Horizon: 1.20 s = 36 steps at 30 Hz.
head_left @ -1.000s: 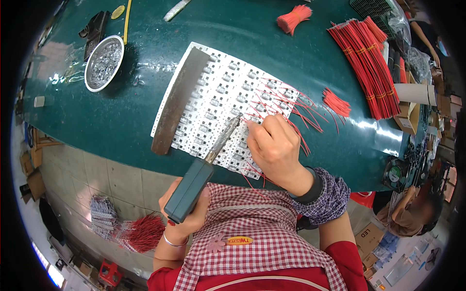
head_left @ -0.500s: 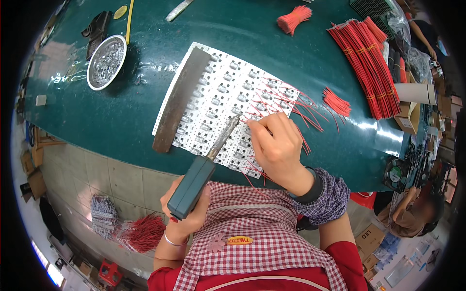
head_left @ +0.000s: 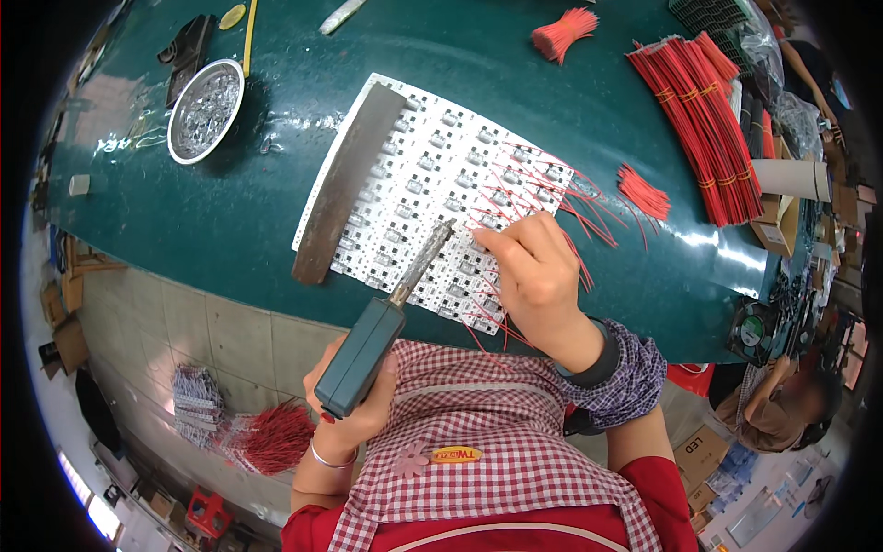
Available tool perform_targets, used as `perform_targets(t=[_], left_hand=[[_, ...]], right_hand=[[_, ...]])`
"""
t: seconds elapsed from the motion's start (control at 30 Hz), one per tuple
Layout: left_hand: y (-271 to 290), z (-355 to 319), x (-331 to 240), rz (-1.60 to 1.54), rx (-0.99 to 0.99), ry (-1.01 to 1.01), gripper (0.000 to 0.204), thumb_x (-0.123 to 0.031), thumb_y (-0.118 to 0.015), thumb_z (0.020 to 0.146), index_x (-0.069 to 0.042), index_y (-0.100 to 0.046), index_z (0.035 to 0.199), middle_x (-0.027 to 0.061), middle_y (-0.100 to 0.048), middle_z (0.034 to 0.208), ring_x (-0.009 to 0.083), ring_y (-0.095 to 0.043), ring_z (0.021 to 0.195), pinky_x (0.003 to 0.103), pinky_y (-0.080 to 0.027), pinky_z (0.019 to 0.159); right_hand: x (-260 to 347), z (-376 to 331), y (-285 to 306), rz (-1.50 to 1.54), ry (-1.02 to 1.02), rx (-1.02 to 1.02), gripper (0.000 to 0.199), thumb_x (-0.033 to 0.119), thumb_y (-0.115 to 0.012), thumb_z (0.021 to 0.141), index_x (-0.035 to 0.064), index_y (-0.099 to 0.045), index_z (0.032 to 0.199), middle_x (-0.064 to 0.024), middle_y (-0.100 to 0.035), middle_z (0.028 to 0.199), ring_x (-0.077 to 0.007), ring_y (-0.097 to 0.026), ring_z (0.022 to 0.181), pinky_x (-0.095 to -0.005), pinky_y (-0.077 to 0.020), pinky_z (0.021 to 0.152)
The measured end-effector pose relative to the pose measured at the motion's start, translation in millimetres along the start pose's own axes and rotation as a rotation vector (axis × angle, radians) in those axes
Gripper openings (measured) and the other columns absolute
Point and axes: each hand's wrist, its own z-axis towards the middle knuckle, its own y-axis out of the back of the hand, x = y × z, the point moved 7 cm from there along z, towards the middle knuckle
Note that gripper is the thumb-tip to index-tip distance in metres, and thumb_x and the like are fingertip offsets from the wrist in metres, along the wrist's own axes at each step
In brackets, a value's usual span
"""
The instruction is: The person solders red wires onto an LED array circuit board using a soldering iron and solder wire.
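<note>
Teal-handled soldering iron (head_left: 368, 354) sits wrapped in our left hand (head_left: 354, 409) at lower centre, its tip over the white circuit panel (head_left: 432, 175) mid-frame. We should keep that tip steady on one pad while our right hand (head_left: 533, 276) pinches a thin red wire (head_left: 478, 241) between closed fingertips, seating it flat.

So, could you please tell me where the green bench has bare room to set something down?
The green bench is bare between the metal bowl and the white circuit panel, and beyond the panel's far edge toward the loose wire tuft. It is crowded on the right by red wire bundles.
</note>
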Motion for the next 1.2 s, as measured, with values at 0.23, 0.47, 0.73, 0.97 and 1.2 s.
perform_targets(t=[0.23,0.47,0.73,0.97,1.2], left_hand=[[0,-3,3,-0.016,0.031,0.054,0.026,0.006,-0.077,0.078,0.007,-0.074,0.103,0.0183,-0.075,0.1,0.0254,-0.074,0.078,0.031,-0.058,0.07],[-4,1,0,0.01,0.05,0.017,0.023,0.005,-0.078,0.079,0.006,-0.073,0.101,0.0149,-0.073,0.094,0.0242,-0.072,0.072,0.031,-0.057,0.066],[-3,0,-2,0.021,0.055,-0.008,0.021,0.004,-0.078,0.079,0.005,-0.073,0.1,0.0155,-0.072,0.092,0.0262,-0.071,0.07,0.032,-0.056,0.065],[3,-12,7,0.038,0.063,0.04,0.025,0.003,-0.079,0.079,0.006,-0.073,0.103,0.0181,-0.072,0.095,0.0284,-0.073,0.074,0.033,-0.057,0.066],[-1,-6,3,0.072,0.006,-0.016,0.025,0.0,-0.08,0.079,0.004,-0.074,0.103,0.0166,-0.073,0.096,0.027,-0.073,0.074,0.033,-0.057,0.067]], right_hand=[[-4,1,-2,0.031,-0.01,0.014,0.031,-0.013,-0.071,0.071,0.0011,-0.075,0.098,-0.0085,-0.059,0.083,-0.0263,-0.058,0.077,-0.0371,-0.0479,0.064],[-2,0,-3,0.018,0.014,-0.017,0.031,-0.008,-0.065,0.069,0.0014,-0.073,0.098,-0.0073,-0.053,0.08,-0.0257,-0.055,0.076,-0.0383,-0.0469,0.063],[-1,-1,-4,-0.002,0.014,-0.011,0.03,-0.006,-0.065,0.069,0.0017,-0.073,0.097,-0.0073,-0.052,0.079,-0.0256,-0.054,0.075,-0.0381,-0.0461,0.063],[-1,-1,-4,0.004,0.017,-0.005,0.029,-0.006,-0.065,0.07,0.0019,-0.072,0.097,-0.0075,-0.052,0.08,-0.026,-0.055,0.075,-0.0382,-0.0459,0.064],[-5,-1,3,-0.008,0.015,0.01,0.028,-0.005,-0.066,0.07,0.0025,-0.072,0.096,-0.0073,-0.055,0.083,-0.0262,-0.057,0.078,-0.0378,-0.0469,0.065]])
